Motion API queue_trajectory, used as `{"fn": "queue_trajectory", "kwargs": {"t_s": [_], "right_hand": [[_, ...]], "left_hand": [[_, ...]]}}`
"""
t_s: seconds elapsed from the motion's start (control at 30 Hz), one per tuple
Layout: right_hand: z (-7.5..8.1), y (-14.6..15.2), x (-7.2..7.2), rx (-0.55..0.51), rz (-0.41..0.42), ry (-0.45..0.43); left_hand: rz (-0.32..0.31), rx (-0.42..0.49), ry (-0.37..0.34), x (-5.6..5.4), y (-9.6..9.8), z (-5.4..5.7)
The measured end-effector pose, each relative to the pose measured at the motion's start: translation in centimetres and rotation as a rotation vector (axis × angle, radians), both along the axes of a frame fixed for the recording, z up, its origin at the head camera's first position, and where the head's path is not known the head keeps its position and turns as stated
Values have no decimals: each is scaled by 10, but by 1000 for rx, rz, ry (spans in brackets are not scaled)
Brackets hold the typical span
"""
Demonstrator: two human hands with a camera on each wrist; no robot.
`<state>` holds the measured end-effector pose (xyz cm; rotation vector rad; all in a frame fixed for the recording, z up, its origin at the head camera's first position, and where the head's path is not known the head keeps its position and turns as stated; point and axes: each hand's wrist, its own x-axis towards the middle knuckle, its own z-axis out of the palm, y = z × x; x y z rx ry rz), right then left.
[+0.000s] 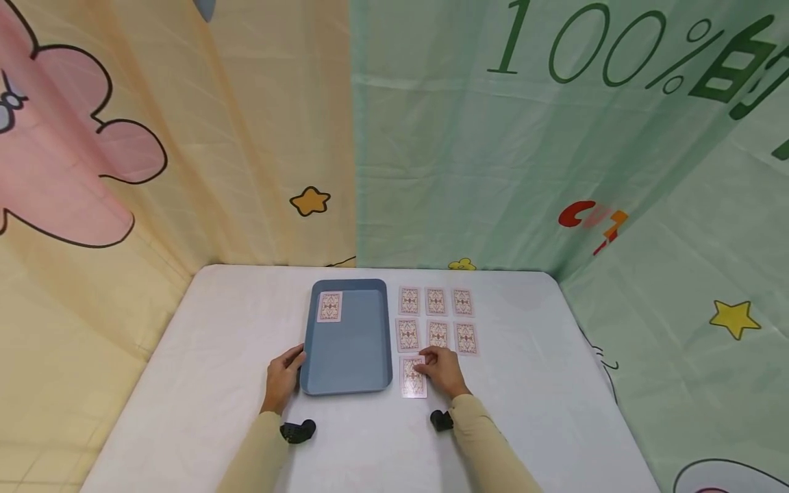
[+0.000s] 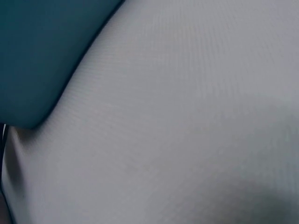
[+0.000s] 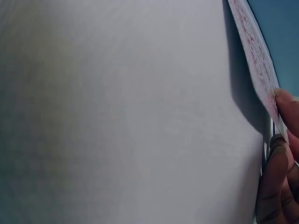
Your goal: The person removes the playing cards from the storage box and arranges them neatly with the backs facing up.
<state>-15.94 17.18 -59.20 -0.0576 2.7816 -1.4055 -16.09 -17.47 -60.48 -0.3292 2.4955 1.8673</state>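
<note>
My right hand (image 1: 445, 373) pinches a patterned playing card (image 1: 412, 380), back side up, between thumb and fingers. In the right wrist view this card (image 3: 257, 56) is tilted, with a shadow beneath it on the white cloth. My left hand (image 1: 283, 376) holds the left rim of a blue-grey tray (image 1: 346, 363); in the left wrist view only a corner of the tray (image 2: 42, 60) shows clearly, and the fingers' grip is hidden. One card (image 1: 329, 307) lies face down in the tray's upper left corner.
Right of the tray, several face-down cards lie in two rows on the white tablecloth (image 1: 524, 411), among them a top-row card (image 1: 409, 300) and a lower-row card (image 1: 466, 338). Printed curtains (image 1: 450, 171) hang behind the table and along its sides.
</note>
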Motion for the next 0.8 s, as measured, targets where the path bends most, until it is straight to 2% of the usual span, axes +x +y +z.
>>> {"fn": "queue_trajectory", "kwargs": {"t_s": [0.23, 0.47, 0.67, 0.8], "right_hand": [[-3, 0, 0, 7, 10, 15], [-2, 0, 2, 58, -54, 58], [6, -3, 4, 34, -70, 70], [17, -10, -1, -19, -59, 54]], "left_hand": [[-13, -4, 9, -1, -1, -1], [-12, 0, 8, 0, -1, -2], [-14, 4, -9, 0, -1, -2], [-20, 4, -7, 0, -1, -1]]}}
